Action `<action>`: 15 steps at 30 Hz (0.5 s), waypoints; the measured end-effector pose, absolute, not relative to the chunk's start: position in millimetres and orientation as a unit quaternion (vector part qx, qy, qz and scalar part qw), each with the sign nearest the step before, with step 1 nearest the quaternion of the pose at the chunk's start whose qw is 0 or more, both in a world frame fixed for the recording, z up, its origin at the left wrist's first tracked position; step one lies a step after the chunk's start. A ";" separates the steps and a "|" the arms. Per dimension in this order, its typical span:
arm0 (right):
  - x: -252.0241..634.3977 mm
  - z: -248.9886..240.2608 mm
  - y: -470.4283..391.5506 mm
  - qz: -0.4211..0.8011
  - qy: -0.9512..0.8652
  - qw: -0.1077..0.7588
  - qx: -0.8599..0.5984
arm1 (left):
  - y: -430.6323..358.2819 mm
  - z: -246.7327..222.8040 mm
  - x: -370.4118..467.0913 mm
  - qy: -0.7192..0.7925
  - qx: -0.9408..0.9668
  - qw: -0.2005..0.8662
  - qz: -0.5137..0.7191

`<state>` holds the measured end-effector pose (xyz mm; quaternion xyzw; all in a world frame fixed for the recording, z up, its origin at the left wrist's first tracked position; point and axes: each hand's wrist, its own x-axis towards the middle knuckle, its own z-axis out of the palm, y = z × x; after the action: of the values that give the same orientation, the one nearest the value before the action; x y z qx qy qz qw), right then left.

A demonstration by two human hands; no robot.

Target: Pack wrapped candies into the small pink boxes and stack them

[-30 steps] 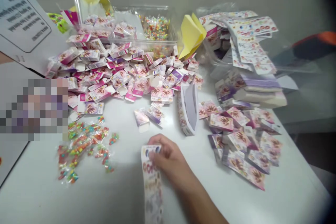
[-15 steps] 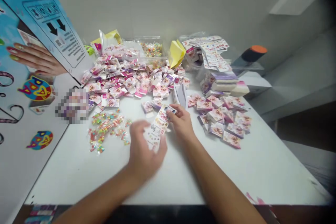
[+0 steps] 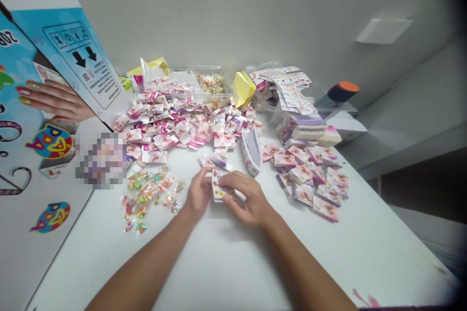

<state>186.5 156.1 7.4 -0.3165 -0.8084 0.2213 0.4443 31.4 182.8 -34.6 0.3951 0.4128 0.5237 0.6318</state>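
Over the middle of the table, a white sticker sheet (image 3: 217, 188) with small coloured pictures is folded into a compact shape. My left hand (image 3: 199, 194) grips its left edge, fingers closed. From the right, my right hand (image 3: 251, 199) pinches the same sheet, its fingers lying across the front and the thumb at the lower edge. Just beyond the hands lie a few small printed boxes (image 3: 221, 159), and an open, boat-shaped purple-and-white carton (image 3: 251, 151) stands to their right. Small clear packets of coloured pieces (image 3: 149, 189) are scattered left of my left hand.
A large heap of small pink-and-white boxes (image 3: 186, 124) covers the back left. More boxes (image 3: 302, 170) lie at right. Behind are a clear bin of coloured beads (image 3: 211, 82), folded yellow paper (image 3: 243, 89) and stacked sticker sheets (image 3: 292, 87). A large printed carton (image 3: 47, 107) borders the left.
The sticker sheet, earlier stretched long between my hands, is now folded shorter. My hands have come closer together, and the camera view has shifted.
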 end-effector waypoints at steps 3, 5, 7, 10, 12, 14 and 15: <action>187.0 11.8 156.8 0.257 -0.811 0.425 -0.309 | 185.0 -35.9 33.2 0.415 0.381 0.656 0.503; 184.7 9.8 157.7 0.257 -0.791 0.445 -0.332 | 184.9 -37.9 34.9 0.424 0.383 0.649 0.503; 181.0 3.8 159.9 0.226 -0.739 0.489 -0.405 | 184.7 -38.5 35.0 0.437 0.388 0.626 0.516; 175.6 -8.2 165.3 0.311 -0.668 0.473 -0.483 | 183.0 -34.6 32.0 0.459 0.407 0.566 0.551; 172.2 -15.5 168.5 0.466 -0.622 0.424 -0.465 | 180.1 -29.6 29.3 0.465 0.431 0.527 0.566; 168.5 -20.8 169.9 0.573 -0.546 0.416 -0.447 | 176.3 -24.7 27.2 0.460 0.462 0.498 0.571; 166.6 -22.3 169.7 0.594 -0.506 0.433 -0.451 | 174.4 -22.9 26.5 0.457 0.479 0.485 0.570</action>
<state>166.6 169.7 -22.3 -0.4508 -0.5063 0.5940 0.4332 26.5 174.4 -22.9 0.4794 0.4573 0.5704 0.4855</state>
